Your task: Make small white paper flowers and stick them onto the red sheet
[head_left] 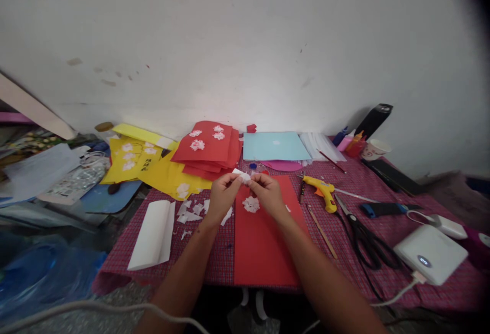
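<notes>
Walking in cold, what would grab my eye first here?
Probably the long red sheet in the middle, with one ruffled white paper flower under the two hands pinching a scrap of white paper. Behind and to the left, a red stack bears more such flowers; to the right, a bright yellow glue gun lies beside big black-handled scissors.

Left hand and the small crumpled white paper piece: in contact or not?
Touching. The head view shows the left hand with its thumb and fingertips closed on the paper piece, no gap between them.
</notes>
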Motion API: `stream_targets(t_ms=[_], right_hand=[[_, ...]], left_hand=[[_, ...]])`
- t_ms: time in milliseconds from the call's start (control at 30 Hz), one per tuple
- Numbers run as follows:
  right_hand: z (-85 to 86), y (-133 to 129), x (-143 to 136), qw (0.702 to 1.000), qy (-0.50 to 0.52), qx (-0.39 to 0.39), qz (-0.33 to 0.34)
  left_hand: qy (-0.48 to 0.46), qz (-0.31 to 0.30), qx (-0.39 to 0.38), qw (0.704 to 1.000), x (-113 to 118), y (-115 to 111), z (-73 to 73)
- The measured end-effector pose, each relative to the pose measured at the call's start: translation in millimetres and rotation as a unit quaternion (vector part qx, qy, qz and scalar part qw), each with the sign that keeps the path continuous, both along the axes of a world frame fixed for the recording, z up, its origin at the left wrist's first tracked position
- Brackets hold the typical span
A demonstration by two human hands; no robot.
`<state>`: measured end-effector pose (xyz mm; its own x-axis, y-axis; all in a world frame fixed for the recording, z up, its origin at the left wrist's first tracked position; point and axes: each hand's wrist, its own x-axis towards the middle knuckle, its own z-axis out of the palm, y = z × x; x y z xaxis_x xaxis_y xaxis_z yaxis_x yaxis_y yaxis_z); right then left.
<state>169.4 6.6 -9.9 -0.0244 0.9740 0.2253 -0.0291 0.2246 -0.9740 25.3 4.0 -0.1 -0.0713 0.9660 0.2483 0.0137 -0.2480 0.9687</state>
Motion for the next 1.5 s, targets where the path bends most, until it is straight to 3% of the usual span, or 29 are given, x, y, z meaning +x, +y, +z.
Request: stream_targets(t_ms=[400,733,1167,1500], right_hand=[[7.7,-3.1,1.9,0.995,0.088,-0.047,0.029],[6.2,-1.0,1.9,0.991,0.115,-0.064,0.028],[5.4,-1.4,3.2,0.989,0.126,-0.072,0.034],[4.1,-2.3,4.6,0.988,0.126,-0.083,0.042]], left_hand=[[-0.143,-0.022,-0.069,0.987,-1.8,9.1,-8.0],[-0.173,-0.03,-0.085,0.981,-1.0,7.9,-4.7],[-0.15,-0.034,-0.073,0.985,-1.8,8.1,-6.6],[-0.074,-0.024,-0.045,0.996,-0.7,5.5,-5.6]])
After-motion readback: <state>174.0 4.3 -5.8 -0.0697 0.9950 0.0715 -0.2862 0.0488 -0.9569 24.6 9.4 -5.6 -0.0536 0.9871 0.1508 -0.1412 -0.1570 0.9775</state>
